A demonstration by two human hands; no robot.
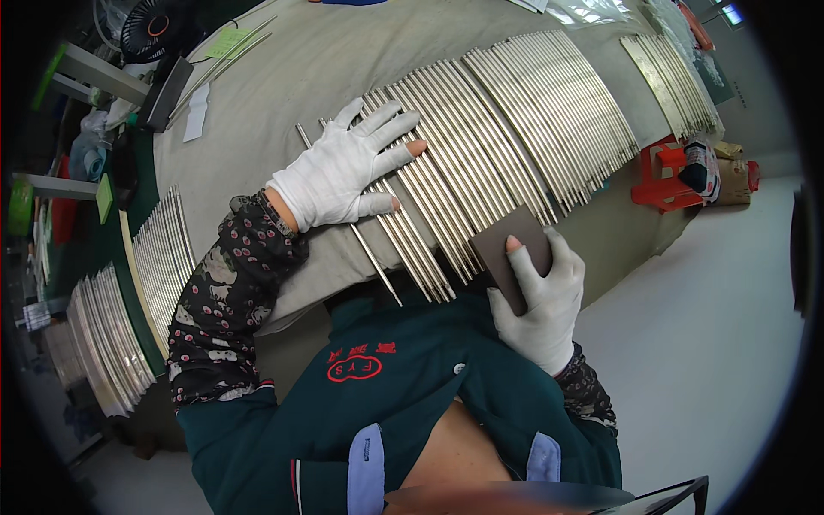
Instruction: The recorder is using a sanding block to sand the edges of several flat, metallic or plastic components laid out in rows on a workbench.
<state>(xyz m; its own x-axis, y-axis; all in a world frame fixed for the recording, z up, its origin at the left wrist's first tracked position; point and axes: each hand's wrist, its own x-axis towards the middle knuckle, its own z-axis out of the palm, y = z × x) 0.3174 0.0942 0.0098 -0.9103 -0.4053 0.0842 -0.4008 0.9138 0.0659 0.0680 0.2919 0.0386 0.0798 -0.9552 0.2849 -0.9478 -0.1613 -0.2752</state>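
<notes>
Side by side on the cloth-covered table lies a row of shiny metal rods (446, 120). My left hand (330, 176), in a white glove with some bare fingertips, rests flat across the rods at the row's left end, fingers spread. One rod (371, 257) lies slightly apart, running under that hand toward me. My right hand (545, 296), gloved the same way, grips a flat brown rectangular sanding pad (498, 249), thumb on top. The pad sits over the near ends of the rods; its underside is hidden. A second group of rods (558, 103) lies just to the right.
More rods (674, 81) lie at the far right, near a red stool (657, 176) bearing packages. At left are two further rod stacks (163, 249) (112, 335). A black fan (156, 30), a white paper slip (196, 112) and thin rods (232, 56) are at the back left.
</notes>
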